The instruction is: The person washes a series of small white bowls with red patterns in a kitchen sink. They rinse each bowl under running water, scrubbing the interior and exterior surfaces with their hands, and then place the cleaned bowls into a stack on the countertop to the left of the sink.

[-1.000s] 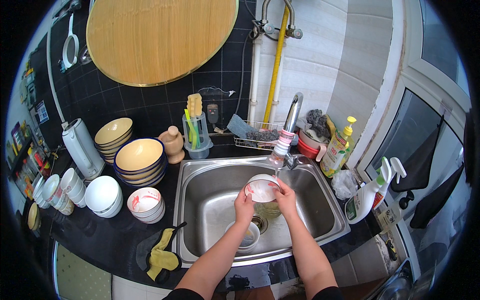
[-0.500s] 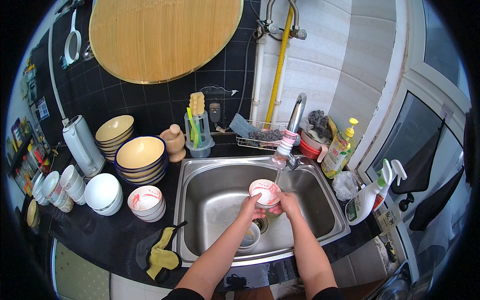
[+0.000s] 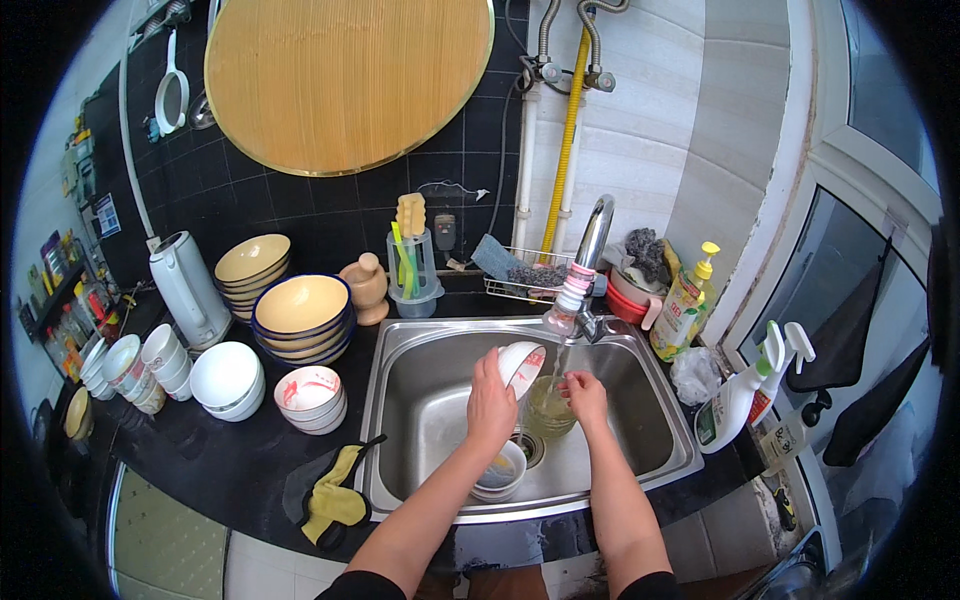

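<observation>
My left hand (image 3: pixel 491 402) grips a small white bowl (image 3: pixel 514 362) with a red pattern inside, tilted on its side above the sink (image 3: pixel 412 375). Beside the stream from the tap (image 3: pixel 597 232), my right hand (image 3: pixel 587 397) has loosely bent fingers, with nothing visible in them. A greenish see-through container (image 3: pixel 546 412) stands in the sink below, between my hands. Partly under my left forearm, small stacked bowls (image 3: pixel 503 478) sit near the drain. The tap carries a pink-and-white nozzle (image 3: pixel 567 303), and water runs from it.
Left on the dark counter are patterned bowls (image 3: pixel 311 402), white bowls (image 3: pixel 228 383), blue-rimmed yellow bowls (image 3: pixel 303 305) and yellow-black gloves (image 3: pixel 335 500). At the right stand a soap bottle (image 3: pixel 679 318) and spray bottles (image 3: pixel 738 395). Behind the sink sits a wire rack (image 3: pixel 520 288).
My right hand has let go of the bowl and moved slightly right. My left hand has raised the bowl leftward and tipped it on its side. The greenish container now shows more fully.
</observation>
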